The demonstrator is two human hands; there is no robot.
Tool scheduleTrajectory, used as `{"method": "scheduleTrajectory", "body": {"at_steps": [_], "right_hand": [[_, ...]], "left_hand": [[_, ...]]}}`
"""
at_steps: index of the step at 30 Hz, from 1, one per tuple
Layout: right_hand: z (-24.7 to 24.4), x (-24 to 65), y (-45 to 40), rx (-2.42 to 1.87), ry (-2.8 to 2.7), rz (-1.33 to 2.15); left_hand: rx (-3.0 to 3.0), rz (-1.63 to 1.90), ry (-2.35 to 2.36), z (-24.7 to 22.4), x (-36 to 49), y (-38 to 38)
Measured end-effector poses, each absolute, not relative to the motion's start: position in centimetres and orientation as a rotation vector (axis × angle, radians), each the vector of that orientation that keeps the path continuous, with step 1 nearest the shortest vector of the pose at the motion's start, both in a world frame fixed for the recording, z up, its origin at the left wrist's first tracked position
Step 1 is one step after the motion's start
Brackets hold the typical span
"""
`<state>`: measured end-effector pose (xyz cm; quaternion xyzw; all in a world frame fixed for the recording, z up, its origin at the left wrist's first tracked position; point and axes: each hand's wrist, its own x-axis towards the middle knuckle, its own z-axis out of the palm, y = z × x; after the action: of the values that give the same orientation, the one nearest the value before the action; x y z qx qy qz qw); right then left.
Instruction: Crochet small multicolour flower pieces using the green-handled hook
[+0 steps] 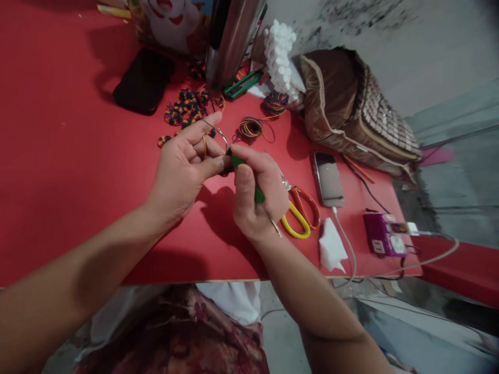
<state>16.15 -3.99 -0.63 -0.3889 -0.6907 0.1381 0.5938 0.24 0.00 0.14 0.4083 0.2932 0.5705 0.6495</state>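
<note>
My right hand [261,192] is closed round the green handle of a crochet hook [259,194], whose metal end sticks out below the palm. Its fingertips meet those of my left hand [187,161], which pinches a small dark piece of yarn work [225,170]. A strand of yarn runs over the raised fingers of my left hand. Just behind the hands lie a pile of dark and orange yarn pieces [187,106] and a loose coil of multicoloured yarn [250,129]. A second yarn ball [275,103] sits farther back.
Scissors [298,213], a phone on a cable [328,179], white paper [331,245] and a purple box [384,235] lie right on the red table [58,156]. Behind are a black case [144,81], steel bottle [234,44], green cutter [244,84] and brown bag [351,104].
</note>
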Motion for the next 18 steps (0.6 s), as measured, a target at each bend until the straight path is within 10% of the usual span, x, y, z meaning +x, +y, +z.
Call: {"method": "scheduleTrajectory", "body": {"at_steps": [18], "right_hand": [[1.2,16.6,-4.4,-0.911,-1.339,0.783]], "left_hand": [[0.952,1.174,0.593,0.4,-2.1,2.1]]}}
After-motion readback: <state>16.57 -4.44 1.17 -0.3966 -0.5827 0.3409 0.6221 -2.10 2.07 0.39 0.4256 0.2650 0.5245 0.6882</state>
